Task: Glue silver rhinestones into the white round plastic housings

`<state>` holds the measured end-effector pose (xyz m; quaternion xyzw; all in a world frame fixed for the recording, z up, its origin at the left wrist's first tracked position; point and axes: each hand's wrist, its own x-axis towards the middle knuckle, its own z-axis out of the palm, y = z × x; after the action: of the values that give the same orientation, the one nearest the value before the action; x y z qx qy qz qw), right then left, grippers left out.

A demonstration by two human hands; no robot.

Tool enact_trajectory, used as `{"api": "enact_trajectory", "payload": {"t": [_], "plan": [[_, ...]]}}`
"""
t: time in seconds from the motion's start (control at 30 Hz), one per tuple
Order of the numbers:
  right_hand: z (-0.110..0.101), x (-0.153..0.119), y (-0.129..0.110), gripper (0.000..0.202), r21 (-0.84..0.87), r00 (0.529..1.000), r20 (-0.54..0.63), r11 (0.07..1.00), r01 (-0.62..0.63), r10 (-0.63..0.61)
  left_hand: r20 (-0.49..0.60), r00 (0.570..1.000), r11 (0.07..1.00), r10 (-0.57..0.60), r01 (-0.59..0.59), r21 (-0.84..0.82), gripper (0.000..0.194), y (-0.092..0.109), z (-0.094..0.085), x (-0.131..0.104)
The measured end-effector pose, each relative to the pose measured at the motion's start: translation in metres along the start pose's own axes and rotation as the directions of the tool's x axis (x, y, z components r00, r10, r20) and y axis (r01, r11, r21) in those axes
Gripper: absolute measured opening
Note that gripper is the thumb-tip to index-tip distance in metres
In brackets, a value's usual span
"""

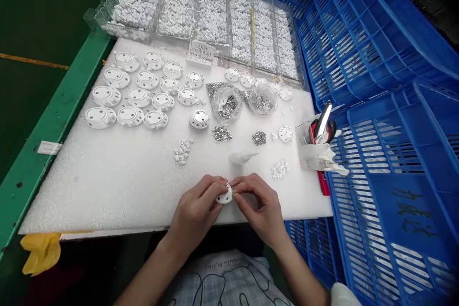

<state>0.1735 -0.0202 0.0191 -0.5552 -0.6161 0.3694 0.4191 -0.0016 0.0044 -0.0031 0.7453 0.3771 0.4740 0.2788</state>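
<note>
White disc (224, 197) sits just nearer the person than the white bottle (238, 158) in the head view. The left hand (196, 209) grips its side — firm, level bracing suits so small a piece — while the right hand (268, 210) works at its rim; whether it pinches anything, I cannot tell.

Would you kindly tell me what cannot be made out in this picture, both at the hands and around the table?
- Head view: the white disc's left edge, covered by the left hand.
- Head view: whatever the right hand may pinch at the disc, too small and hidden by its fingers.
- Head view: the paper card's lettering, too small and blurred.
- Head view: the blue crates' far sides, cut off by the right edge.
</note>
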Motion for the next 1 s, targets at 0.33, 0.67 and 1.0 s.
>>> {"api": "enact_trajectory", "payload": {"t": [0.33, 0.67, 1.0], "plan": [[0.0015, -0.0019, -0.0016, 0.011, -0.058, 0.999, -0.003, 0.997, 0.046, -0.046, -0.003, 0.999, 0.999, -0.040, 0.040, 0.003, 0.019, 0.0028, 0.0002, 0.0002], [0.0002, 0.0010, 0.0011, 0.009, 0.010, 1.000, -0.015, 1.000, 0.017, -0.017, -0.002, 0.999, 0.998, -0.054, 0.054, 0.026, 0.018, 0.0028, 0.0005, -0.0004], [-0.0026, -0.0049, 0.0044, 0.008, 0.003, 0.996, -0.090, 1.000, -0.026, 0.026, 0.007, 0.994, 0.994, -0.105, 0.104, 0.043, 0.020, 0.0034, -0.0003, -0.0002]]}}
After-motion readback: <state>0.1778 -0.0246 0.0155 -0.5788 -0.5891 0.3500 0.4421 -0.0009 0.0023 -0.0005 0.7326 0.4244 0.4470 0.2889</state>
